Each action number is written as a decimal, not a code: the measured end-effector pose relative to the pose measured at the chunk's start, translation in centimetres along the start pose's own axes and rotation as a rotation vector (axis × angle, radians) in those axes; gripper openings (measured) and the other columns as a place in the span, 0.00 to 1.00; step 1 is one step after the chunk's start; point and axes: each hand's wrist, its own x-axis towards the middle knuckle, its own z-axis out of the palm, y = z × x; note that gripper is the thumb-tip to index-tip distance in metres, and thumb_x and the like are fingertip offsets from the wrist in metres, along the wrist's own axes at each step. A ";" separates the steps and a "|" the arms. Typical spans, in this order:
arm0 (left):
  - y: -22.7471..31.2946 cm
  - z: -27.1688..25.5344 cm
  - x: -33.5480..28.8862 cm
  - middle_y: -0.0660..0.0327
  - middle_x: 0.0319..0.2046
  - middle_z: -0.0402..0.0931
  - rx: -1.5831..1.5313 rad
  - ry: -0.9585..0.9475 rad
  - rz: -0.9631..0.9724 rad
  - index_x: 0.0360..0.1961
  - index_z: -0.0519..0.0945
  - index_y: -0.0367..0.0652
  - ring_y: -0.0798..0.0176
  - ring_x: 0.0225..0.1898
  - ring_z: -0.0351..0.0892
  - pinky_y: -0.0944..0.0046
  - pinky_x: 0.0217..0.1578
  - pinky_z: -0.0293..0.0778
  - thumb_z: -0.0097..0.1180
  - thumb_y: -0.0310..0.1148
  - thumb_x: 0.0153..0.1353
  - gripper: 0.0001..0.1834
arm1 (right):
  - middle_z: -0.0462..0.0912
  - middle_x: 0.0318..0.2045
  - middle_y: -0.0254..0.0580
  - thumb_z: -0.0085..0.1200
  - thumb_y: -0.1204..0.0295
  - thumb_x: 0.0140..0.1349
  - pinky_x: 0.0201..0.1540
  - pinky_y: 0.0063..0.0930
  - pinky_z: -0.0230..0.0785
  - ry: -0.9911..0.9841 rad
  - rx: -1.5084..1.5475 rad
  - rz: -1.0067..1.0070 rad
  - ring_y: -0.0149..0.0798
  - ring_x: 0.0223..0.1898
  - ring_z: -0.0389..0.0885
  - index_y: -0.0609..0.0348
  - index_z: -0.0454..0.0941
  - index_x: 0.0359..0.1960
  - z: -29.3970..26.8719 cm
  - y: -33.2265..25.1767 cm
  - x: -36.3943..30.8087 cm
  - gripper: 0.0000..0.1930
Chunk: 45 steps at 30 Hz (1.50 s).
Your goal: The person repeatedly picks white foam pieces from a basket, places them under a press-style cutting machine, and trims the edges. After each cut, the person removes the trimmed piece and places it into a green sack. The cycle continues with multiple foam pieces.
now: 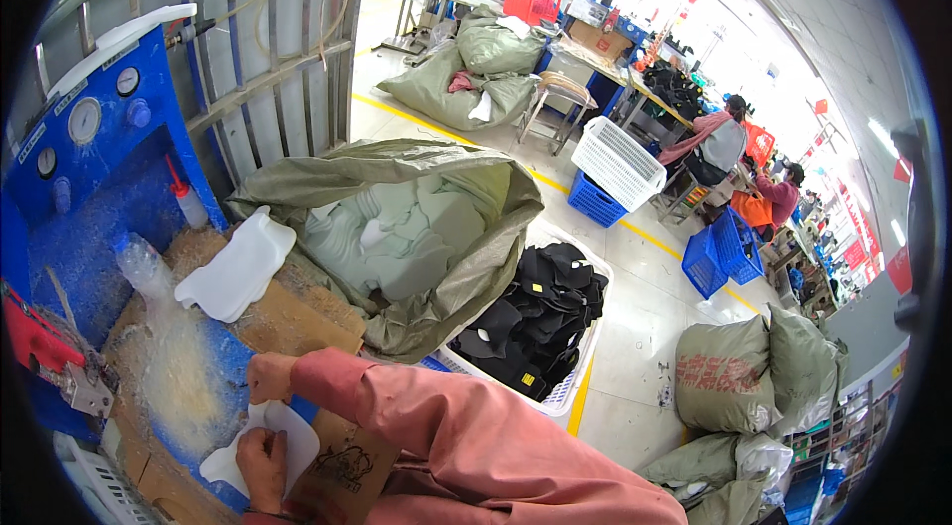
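Note:
My left hand (263, 470) pinches a white curved pad (299, 441) at the lower left, above a cardboard-edged blue work surface (230, 356). Just beyond the pad, my right hand (271, 378) is closed over the blue surface. Whatever its fingers hold, if anything, is hidden. Pale dust and shavings (183, 386) cover the surface beside both hands. Farther back, a stack of similar white pads (238, 265) rests on the cardboard (297, 317). A clear plastic bottle (146, 265) lies left of that stack.
A blue machine with gauges (84, 120) stands at the left, with a red tool (40, 337) below. An open sack (397, 156) of pale pads is ahead. Right of it sits a white basket (570, 391) of black pieces. Filled sacks (724, 371) stand farther right; people work in the background.

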 end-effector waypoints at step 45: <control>5.3 -8.5 -1.7 0.41 0.30 0.82 0.173 -0.246 0.131 0.38 0.84 0.35 0.32 0.35 0.83 0.48 0.32 0.77 0.75 0.33 0.49 0.18 | 0.88 0.27 0.34 0.65 0.66 0.54 0.28 0.36 0.70 0.303 -0.988 -0.464 0.40 0.32 0.89 0.47 0.90 0.25 7.0 -8.5 -11.9 0.04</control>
